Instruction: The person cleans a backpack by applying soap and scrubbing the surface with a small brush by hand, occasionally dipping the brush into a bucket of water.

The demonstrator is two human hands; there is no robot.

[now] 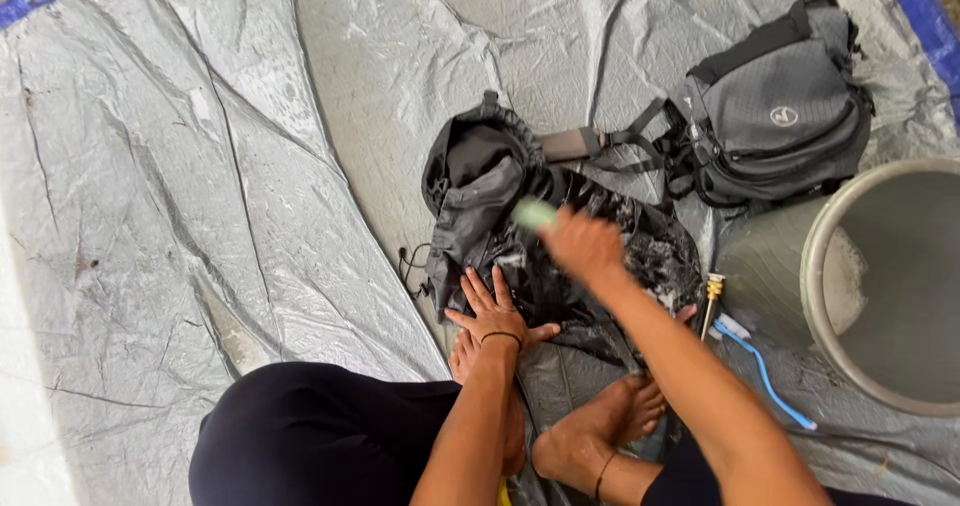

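A wet, soapy black bag (pixel 480 196) lies crumpled on the grey tarp (pixel 200 166) in front of me. My left hand (pixel 492 311) presses flat on the bag's near edge, fingers spread, a dark band on the wrist. My right hand (pixel 582 243) hovers over the middle of the bag, blurred, gripping a pale green brush or soap bar (pixel 534 214) that sticks out to the left. White suds cover the bag's right part (pixel 655 256). My bare feet rest just below the bag.
A grey and black backpack (pixel 775 116) lies at the upper right, its straps reaching toward the black bag. A large round tub (pixel 885 286) of cloudy water stands at the right edge. A blue hose with a brass nozzle (pixel 713 291) lies beside it.
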